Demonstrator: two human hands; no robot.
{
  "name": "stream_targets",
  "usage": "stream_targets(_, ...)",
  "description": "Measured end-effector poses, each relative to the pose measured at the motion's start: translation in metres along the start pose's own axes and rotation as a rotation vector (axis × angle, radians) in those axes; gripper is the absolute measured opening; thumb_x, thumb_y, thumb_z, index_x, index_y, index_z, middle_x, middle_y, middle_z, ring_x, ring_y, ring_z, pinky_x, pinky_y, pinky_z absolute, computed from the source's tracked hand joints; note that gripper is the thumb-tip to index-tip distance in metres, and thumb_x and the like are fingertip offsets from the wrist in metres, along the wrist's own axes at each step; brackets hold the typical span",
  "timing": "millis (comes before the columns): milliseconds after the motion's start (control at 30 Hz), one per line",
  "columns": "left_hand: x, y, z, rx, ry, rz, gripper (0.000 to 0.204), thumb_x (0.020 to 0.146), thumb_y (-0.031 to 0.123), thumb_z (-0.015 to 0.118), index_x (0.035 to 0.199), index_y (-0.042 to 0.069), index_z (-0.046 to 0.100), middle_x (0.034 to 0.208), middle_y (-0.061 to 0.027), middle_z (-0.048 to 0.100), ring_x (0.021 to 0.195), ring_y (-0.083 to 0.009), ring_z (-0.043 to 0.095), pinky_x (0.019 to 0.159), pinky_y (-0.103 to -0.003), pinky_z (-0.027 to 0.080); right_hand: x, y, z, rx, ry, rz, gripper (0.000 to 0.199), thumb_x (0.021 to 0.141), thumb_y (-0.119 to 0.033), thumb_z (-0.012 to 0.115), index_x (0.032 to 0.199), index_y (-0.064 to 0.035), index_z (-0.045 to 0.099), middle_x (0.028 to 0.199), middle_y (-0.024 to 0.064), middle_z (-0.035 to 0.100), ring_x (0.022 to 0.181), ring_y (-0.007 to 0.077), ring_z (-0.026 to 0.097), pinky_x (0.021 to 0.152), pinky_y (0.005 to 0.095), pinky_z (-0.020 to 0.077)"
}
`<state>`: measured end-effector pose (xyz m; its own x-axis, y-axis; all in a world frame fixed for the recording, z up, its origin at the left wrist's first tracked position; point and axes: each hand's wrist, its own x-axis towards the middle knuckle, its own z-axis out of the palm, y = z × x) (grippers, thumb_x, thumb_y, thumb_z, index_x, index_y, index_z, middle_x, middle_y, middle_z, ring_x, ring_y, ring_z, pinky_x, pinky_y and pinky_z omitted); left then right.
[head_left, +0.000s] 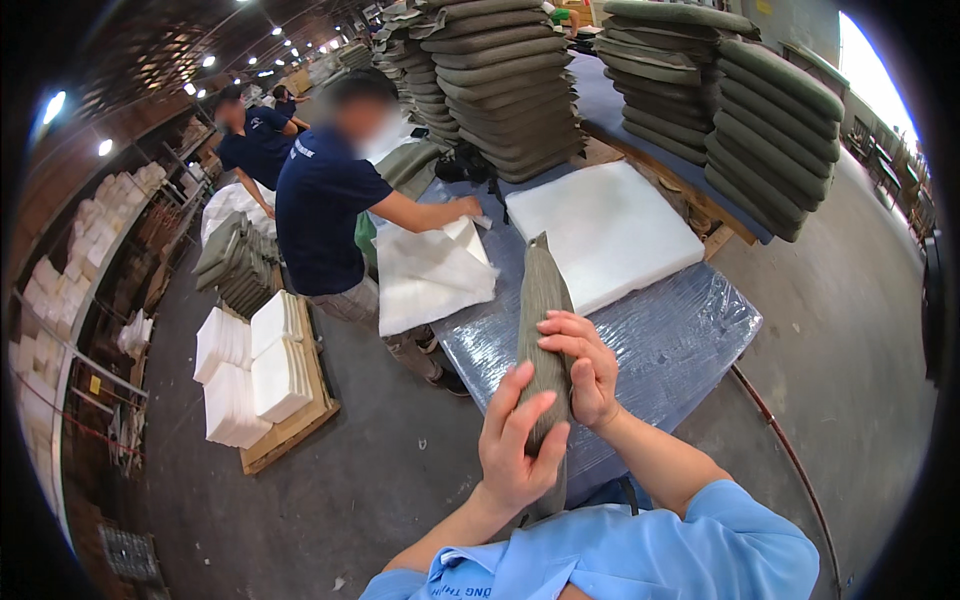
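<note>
Head view: a grey-green cushion [546,300] stands on edge before the person's body, its narrow end pointing far across the table [690,330]. The left hand [515,455] curls onto its near part from the left; the right hand [585,365] bends over it farther along, thumb toward the right face. Both are closed on it, though how hard they press cannot be told, nor whether the table bears its weight. Placing one hand ahead of the other probably keeps so soft a thing from flopping sideways.

Just beyond, to the right, a white slab [605,230] lies flat on the table, whose clear film probably protects the top. To the left, a co-worker's hand [462,208] is at a white sheet [435,285].

Far off rise stacks [505,95] of similar cushions, laid flat, likely for steadiness. On the left, white pads [235,400] sit on a pallet [295,435], presumably to stay off the floor [390,460].
</note>
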<state>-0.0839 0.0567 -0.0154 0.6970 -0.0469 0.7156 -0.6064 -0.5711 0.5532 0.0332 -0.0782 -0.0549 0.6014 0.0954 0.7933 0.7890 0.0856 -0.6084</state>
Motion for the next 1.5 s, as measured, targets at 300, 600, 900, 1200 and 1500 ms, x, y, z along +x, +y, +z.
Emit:
stream_targets(300,-0.064,0.010,-0.019,-0.092,0.071,-0.014,0.038,0.095,0.025,0.076,0.124,0.003,0.065,0.141,-0.0222,0.058,0.133,-0.0497,0.056,0.114,-0.060,0.047,-0.016,0.017,0.006,0.016,-0.076,0.052,0.047,0.111,-0.036,0.047,0.111,-0.0008,0.078,0.127,0.0168,0.073,0.130,0.0392,0.061,0.112,0.0484,0.0462)
stream_targets(600,-0.066,0.035,-0.034,-0.004,-0.024,-0.358,0.088,0.086,0.021,0.085,0.156,-0.004,0.040,0.157,-0.0331,0.047,0.141,-0.0454,0.055,0.115,-0.047,0.047,0.019,0.055,0.010,-0.057,-0.281,-0.033,0.035,0.105,-0.029,0.056,0.108,-0.0030,0.078,0.118,0.0138,0.076,0.122,0.0360,0.066,0.113,0.0485,0.0456)
stream_targets(900,-0.076,0.035,-0.028,-0.205,0.011,-0.395,0.084,0.084,0.006,0.076,0.157,-0.009,0.038,0.160,-0.0298,0.046,0.147,-0.0352,0.050,0.121,-0.044,0.041,0.043,0.047,0.025,0.042,-0.447,-0.214,0.042,0.103,-0.041,0.056,0.082,-0.0064,0.065,0.084,0.0081,0.066,0.089,0.0322,0.065,0.100,0.0455,0.0465)
stream_targets(1200,-0.060,0.010,0.014,-0.257,-0.058,-0.308,0.082,0.088,0.009,0.070,0.160,-0.008,0.035,0.162,-0.0264,0.042,0.152,-0.0342,0.042,0.124,-0.045,0.035,0.056,0.048,-0.031,-0.166,-0.294,-0.267,0.043,0.104,-0.042,0.056,0.078,-0.0083,0.065,0.083,0.0047,0.069,0.092,0.0298,0.068,0.103,0.0455,0.0466)
stream_targets(1500,-0.071,-0.009,0.041,-0.607,-0.301,-0.510,0.095,0.095,0.018,0.060,0.170,-0.004,0.006,0.175,-0.0212,0.018,0.161,-0.0304,0.024,0.130,-0.042,0.022,-0.021,0.054,-0.039,-0.127,0.212,0.219,0.045,0.114,-0.036,0.044,0.120,-0.0027,0.074,0.141,0.0170,0.066,0.137,0.0334,0.057,0.114,0.0414,0.0433)
